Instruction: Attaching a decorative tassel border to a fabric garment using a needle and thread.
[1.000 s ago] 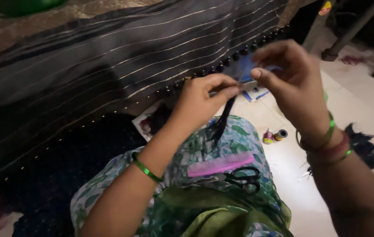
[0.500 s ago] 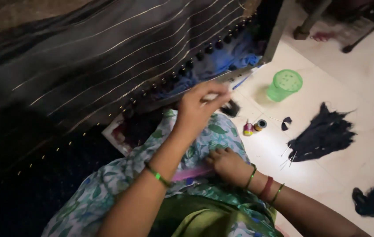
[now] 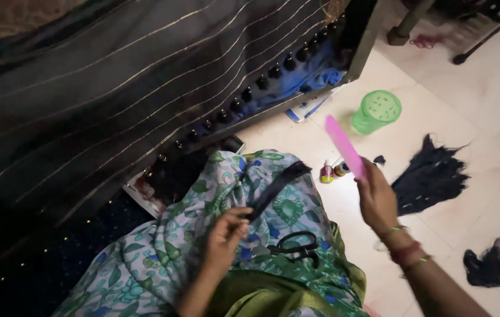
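- Pinching black hair strand [image 3: 276,188] in my left hand [image 3: 224,235], pinning it against my lap.
- Right hand [image 3: 377,199] is closing around pink comb [image 3: 344,145], raising it clear.
- Scissors [image 3: 297,245] are resting beside.

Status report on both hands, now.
Left hand pinches black tassel strip on lap. Right hand holds pink comb raised. Scissors lie between.

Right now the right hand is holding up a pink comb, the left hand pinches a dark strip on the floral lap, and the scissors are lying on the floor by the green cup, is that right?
Not quite. The head view shows the black scissors lying on the floral fabric of the lap, not on the floor by the green cup. The rest holds: the right hand holds up the pink comb, and the left hand pinches the dark strip.
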